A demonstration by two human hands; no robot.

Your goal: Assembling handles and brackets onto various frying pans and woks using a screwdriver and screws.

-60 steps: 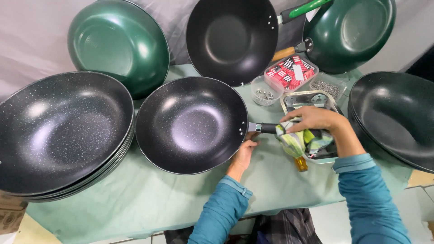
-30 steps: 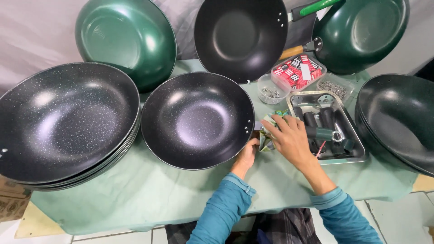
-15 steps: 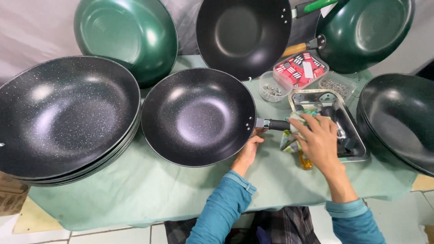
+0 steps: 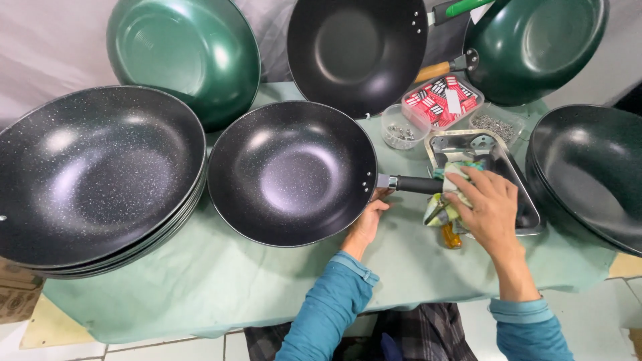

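Centre of frame: a speckled black wok [image 4: 292, 174] sat on the counter [image 4: 221, 281], which was draped in pale green cloth, its black handle [image 4: 416, 184] pointing toward the right of the frame. Left hand [image 4: 366, 220] lay at the wok's lower right rim, just under where the handle joins; fingers curled against the rim, thumb up by the joint, bracing rather than fully wrapping. Right hand [image 4: 487, 204] lay right of centre at the handle's far end, fingers spread and pressed down on a crumpled green and white wrapper [image 4: 447, 200]; whether it gripped the handle beneath could not be told. An amber tool grip [image 4: 451, 236] poked out below that hand. A metal tray [image 4: 476, 148] sat directly behind the hand, partly covered by it. Upper right of centre: a small clear tub of screws [image 4: 400, 128], a red box [image 4: 441, 100], a second clear tub [image 4: 496, 124]. Left of frame: a stack of black woks [image 4: 93, 177]. Along the top: two green woks [image 4: 184, 57] [image 4: 538, 47] and a black one [image 4: 356, 50] propped up. Right edge: more black woks [image 4: 592, 174].
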